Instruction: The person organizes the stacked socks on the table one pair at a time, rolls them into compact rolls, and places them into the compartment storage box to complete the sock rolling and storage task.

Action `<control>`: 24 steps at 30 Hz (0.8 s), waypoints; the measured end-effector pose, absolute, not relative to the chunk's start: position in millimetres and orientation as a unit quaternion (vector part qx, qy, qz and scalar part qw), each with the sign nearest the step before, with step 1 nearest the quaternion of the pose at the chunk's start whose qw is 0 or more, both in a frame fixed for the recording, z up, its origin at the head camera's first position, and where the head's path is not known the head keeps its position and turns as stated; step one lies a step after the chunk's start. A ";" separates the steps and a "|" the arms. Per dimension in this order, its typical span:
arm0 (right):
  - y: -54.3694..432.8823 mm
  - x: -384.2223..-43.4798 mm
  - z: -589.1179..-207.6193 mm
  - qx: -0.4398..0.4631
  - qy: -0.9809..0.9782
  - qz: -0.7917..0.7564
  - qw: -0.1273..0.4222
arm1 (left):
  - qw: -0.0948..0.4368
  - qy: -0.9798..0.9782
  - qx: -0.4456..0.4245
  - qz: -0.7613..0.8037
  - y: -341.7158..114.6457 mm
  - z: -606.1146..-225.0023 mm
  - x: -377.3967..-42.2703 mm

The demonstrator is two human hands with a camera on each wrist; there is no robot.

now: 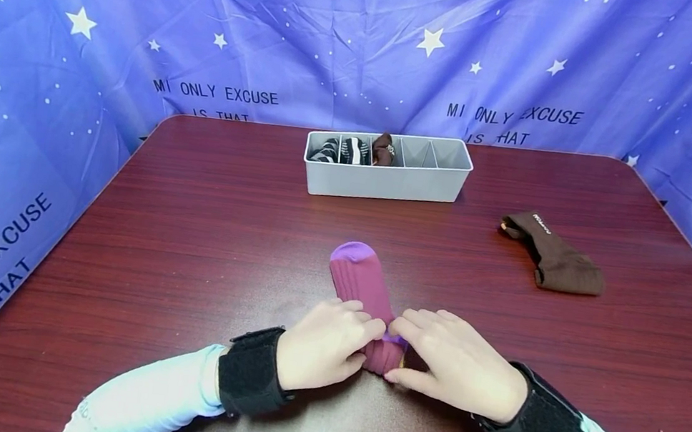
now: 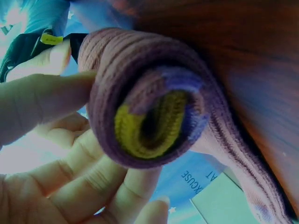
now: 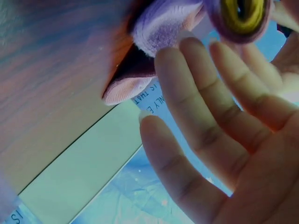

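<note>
In the head view, a maroon sock with a purple toe lies on the dark red table, its flat toe end pointing away from the person and its near end rolled up. The left hand grips that roll from the left, fingers curled over it, and the right hand pinches its right end, index finger on the far side and thumb on the near side. The roll sits between the two hands, while the toe end lies beyond the fingertips, outside both grips. Farther off stands a grey box with dividers; its first three compartments from the left hold two striped bundles and a brown bundle. A brown sock lies to the right, well apart from the hands.

In the left wrist view, the roll is seen end-on, yellow and purple showing inside its coil; the left thumb presses one side and the fingers support the other, with the loose length trailing away from the grip.

In the right wrist view, the right fingers reach up gently bent, tips at the sock beside a purple patch, the yellow-centred coil just above them; the right thumb's contact cannot be made out here
</note>
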State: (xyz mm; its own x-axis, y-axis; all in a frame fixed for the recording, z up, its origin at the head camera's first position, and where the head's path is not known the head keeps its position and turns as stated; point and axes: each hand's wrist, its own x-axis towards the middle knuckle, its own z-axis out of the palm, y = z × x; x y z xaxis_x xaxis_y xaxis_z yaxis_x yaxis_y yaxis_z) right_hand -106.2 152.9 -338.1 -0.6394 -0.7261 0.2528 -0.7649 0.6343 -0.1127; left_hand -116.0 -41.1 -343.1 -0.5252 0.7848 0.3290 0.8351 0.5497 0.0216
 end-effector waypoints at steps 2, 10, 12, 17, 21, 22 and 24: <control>152.9 -106.2 -338.6 0.410 -0.902 0.110 0.078 | 0.133 -0.869 -0.467 -0.096 -41.5 -343.1 -116.4; 153.4 -107.2 -341.4 0.437 -0.887 0.117 0.089 | 0.062 -0.883 -0.451 -0.113 -43.1 -337.7 -114.5; 153.9 -107.1 -341.6 0.445 -0.883 0.114 0.098 | 0.063 -0.886 -0.447 -0.105 -42.5 -336.7 -113.5; 153.4 -107.1 -342.6 0.449 -0.881 0.095 0.113 | 0.100 -0.891 -0.440 -0.057 -39.9 -337.4 -110.1; 151.9 -106.9 -343.4 0.447 -0.883 0.084 0.114 | 0.116 -0.891 -0.437 -0.023 -38.7 -339.6 -107.0; 151.7 -106.8 -343.4 0.446 -0.884 0.083 0.115 | 0.119 -0.891 -0.438 -0.022 -38.6 -340.1 -106.7; 151.5 -106.7 -343.2 0.445 -0.884 0.085 0.115 | 0.127 -0.889 -0.440 -0.024 -38.7 -340.8 -106.8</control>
